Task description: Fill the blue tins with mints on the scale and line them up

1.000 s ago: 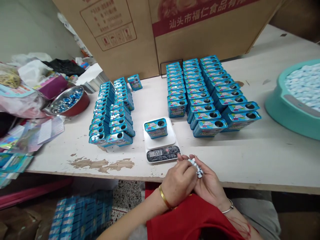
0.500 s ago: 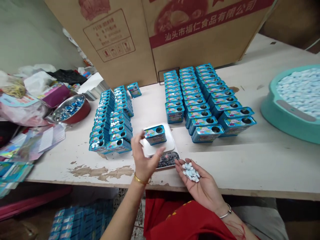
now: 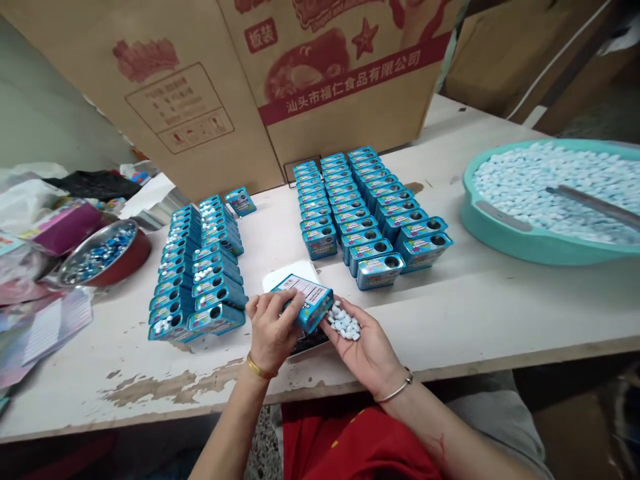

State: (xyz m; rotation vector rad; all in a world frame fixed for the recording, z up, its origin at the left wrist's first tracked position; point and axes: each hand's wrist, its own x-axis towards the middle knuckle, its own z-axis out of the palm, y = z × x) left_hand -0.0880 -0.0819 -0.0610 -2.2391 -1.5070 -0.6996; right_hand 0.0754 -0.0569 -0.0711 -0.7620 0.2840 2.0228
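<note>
Blue metal tin (image 3: 304, 303) gripped by its flat sides in left hand (image 3: 270, 330), tilted above the counter (image 3: 475, 320) just beside the cupped, open right hand (image 3: 367, 353) carrying loose pale-blue mints (image 3: 343, 321); tin light, stiff, best held by those sides; mints small, prone to rolling

Glossy printed metal tin (image 3: 303, 303) at centre, chalky matt mints (image 3: 344, 321) just right of it. Smooth shiny teal plastic tub (image 3: 493, 227) at right, matt corrugated cardboard carton (image 3: 165, 107) at top, rough peeling painted tabletop (image 3: 170, 390) along the bottom, polished steel bowl (image 3: 95, 255) at left.
</note>
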